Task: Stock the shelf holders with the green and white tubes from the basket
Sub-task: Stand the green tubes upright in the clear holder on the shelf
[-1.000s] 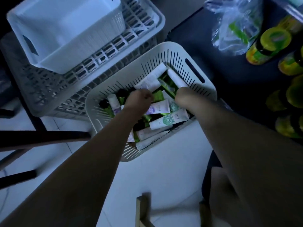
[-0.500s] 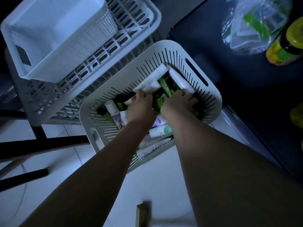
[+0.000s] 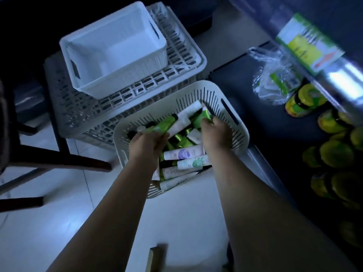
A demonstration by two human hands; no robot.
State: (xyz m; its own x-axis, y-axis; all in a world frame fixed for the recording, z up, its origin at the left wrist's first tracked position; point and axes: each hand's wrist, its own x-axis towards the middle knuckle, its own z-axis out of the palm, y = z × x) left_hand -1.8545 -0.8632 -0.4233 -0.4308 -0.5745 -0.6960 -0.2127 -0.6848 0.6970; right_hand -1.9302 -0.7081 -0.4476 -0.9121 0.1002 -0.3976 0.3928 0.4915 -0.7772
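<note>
Both hands are in the slotted white basket (image 3: 198, 84), which sits on the pale floor (image 3: 49, 222). Left hand (image 3: 146, 144) is over the basket's left-centre, fingers curled round a green tube (image 3: 164, 124). The tube angles up toward the basket's far side, lifted above the pile. There may be one more tube in the same grip, too blurred to tell. Right hand (image 3: 216, 132) is at the basket's far right, just inside the handle slot. Its fingers and thumb are closed round the other green tube (image 3: 203, 116), whose end pokes out past the fingers toward the far corner. The rest of the stock lies loose in the basket, green and white tubes mixed. On top at the near side, between the wrists, are a white tube with purple label (image 3: 182, 154) and a white tube with green leaf print (image 3: 193, 163). Behind-left of the basket, right up against it, is a grey lattice crate (image 3: 78, 107) with a small white bin (image 3: 115, 50) on top. Right of the basket is a dark shelf (image 3: 265, 122) holding a clear plastic bag (image 3: 273, 79) and jars with yellow-green lids (image 3: 303, 99), with more jars toward the near side. Left of the basket are dark furniture legs (image 3: 59, 163).
</note>
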